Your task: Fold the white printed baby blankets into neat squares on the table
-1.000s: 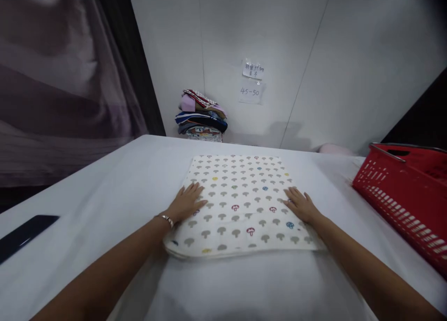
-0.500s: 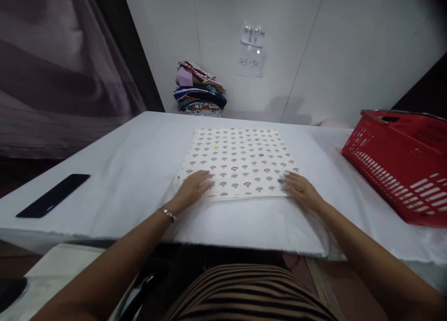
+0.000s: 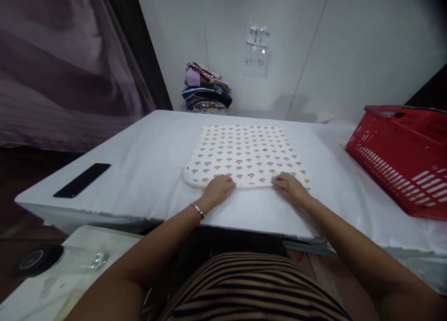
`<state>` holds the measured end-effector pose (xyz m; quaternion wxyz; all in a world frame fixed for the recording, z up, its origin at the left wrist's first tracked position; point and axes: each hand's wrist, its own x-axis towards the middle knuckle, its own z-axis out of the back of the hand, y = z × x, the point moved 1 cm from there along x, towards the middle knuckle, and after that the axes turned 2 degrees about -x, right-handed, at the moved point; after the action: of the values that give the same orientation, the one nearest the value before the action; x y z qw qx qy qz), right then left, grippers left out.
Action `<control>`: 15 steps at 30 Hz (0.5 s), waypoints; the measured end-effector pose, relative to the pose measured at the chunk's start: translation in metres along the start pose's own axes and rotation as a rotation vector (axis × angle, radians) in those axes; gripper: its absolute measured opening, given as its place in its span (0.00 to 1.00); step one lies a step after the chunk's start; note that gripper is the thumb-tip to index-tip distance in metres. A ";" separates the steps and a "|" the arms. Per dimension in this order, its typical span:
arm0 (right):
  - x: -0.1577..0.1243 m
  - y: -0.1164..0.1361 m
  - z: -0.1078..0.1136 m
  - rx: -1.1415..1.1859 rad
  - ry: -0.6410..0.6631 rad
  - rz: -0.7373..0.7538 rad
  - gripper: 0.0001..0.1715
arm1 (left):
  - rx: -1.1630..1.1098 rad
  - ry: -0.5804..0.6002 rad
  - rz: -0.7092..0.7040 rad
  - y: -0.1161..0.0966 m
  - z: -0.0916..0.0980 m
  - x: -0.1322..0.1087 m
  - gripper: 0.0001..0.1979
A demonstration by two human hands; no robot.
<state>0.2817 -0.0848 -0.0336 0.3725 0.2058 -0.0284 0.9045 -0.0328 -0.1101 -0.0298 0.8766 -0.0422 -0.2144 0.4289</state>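
Apparently your left hand (image 3: 220, 190) and right hand (image 3: 292, 189) pinch the cloth's (image 3: 244, 151) near edge; uneven pulling could skew it.

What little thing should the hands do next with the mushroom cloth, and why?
Maybe pinch the near edge of the mushroom cloth and lift it a little: the left hand and right hand are both at that edge, and the cloth lies flat on the white table.
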 end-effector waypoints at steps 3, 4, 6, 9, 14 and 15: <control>0.004 0.008 0.000 -0.022 0.014 0.005 0.15 | -0.007 -0.001 0.023 -0.007 -0.002 0.003 0.10; 0.007 0.011 0.000 -0.028 0.015 0.005 0.15 | -0.008 0.002 0.040 -0.009 -0.003 0.005 0.10; 0.010 0.014 -0.001 -0.034 0.000 -0.004 0.16 | -0.009 0.011 0.074 -0.012 -0.004 0.010 0.10; 0.012 0.014 -0.006 -0.027 -0.053 -0.028 0.17 | -0.010 0.028 0.107 -0.015 -0.005 0.017 0.12; 0.007 0.013 -0.011 -0.043 -0.030 0.000 0.18 | 0.039 0.010 0.087 -0.018 -0.007 0.016 0.11; 0.006 0.013 -0.011 -0.051 -0.017 0.006 0.18 | 0.056 0.011 0.071 -0.018 -0.007 0.015 0.11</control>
<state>0.2650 -0.0879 -0.0397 0.3747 0.2036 -0.0553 0.9028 -0.0082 -0.1093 -0.0262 0.8629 -0.0276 -0.1958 0.4651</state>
